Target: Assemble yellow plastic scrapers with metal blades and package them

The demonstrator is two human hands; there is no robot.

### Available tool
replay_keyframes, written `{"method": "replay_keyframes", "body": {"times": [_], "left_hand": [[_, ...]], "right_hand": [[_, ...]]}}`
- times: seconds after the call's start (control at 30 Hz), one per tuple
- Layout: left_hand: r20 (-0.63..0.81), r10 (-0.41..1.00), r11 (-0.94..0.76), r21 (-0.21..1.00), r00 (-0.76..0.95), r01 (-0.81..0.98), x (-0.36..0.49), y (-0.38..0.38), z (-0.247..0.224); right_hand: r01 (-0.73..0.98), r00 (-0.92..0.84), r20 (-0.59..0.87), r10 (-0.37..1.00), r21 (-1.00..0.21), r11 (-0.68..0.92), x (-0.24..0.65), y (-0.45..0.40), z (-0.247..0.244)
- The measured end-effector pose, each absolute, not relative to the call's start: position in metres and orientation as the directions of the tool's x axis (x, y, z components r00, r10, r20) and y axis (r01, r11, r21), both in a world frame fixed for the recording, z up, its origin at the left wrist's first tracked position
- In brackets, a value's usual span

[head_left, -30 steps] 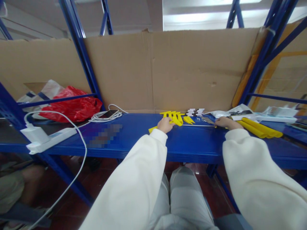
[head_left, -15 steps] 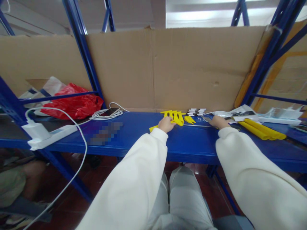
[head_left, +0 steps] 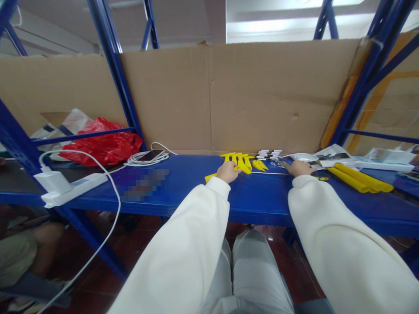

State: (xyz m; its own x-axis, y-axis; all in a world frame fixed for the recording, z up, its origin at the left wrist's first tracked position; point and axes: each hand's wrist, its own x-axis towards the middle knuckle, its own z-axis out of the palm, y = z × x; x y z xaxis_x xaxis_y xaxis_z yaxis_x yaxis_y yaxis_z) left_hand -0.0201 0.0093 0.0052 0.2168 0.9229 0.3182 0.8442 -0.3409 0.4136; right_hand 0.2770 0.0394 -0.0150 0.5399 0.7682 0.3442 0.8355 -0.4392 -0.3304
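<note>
The left hand (head_left: 228,172) pinches a yellow strip (head_left: 211,177) on the blue table (head_left: 258,196). Right of that strip, the right hand (head_left: 298,168) is near a thin white rod (head_left: 270,173); its fingers are too small to tell whether they grip. Behind the strip lie striped sticks (head_left: 269,155) and cardboard (head_left: 262,96) blocks the back. Far right of it are yellow rolls (head_left: 360,178); well left, a red bag (head_left: 104,141), contents hidden.

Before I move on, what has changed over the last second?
The right hand has moved left over the blue shelf, leaving a yellow tool in clearer view; its grip is unclear. The left hand stays at the yellow pieces; the yellow rolls stay put.
</note>
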Motion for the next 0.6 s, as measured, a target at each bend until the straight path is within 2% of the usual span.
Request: {"method": "replay_keyframes", "body": {"times": [0.13, 0.47, 0.6], "left_hand": [[0.311, 0.926, -0.335, 0.411, 0.215, 0.848, -0.02, 0.01, 0.005], [0.312, 0.925, -0.336, 0.413, 0.215, 0.847, -0.02, 0.011, 0.005], [0.312, 0.927, -0.331, 0.428, 0.206, 0.841, -0.02, 0.01, 0.005]], "right_hand": [[0.766, 0.63, 0.289, 0.721, -0.384, -0.516, 0.278, 0.037, -0.015], [0.749, 0.644, 0.313, 0.698, -0.446, -0.49, 0.272, 0.035, -0.008], [0.704, 0.679, 0.335, 0.653, -0.548, -0.451, 0.262, 0.028, 0.009]]}}
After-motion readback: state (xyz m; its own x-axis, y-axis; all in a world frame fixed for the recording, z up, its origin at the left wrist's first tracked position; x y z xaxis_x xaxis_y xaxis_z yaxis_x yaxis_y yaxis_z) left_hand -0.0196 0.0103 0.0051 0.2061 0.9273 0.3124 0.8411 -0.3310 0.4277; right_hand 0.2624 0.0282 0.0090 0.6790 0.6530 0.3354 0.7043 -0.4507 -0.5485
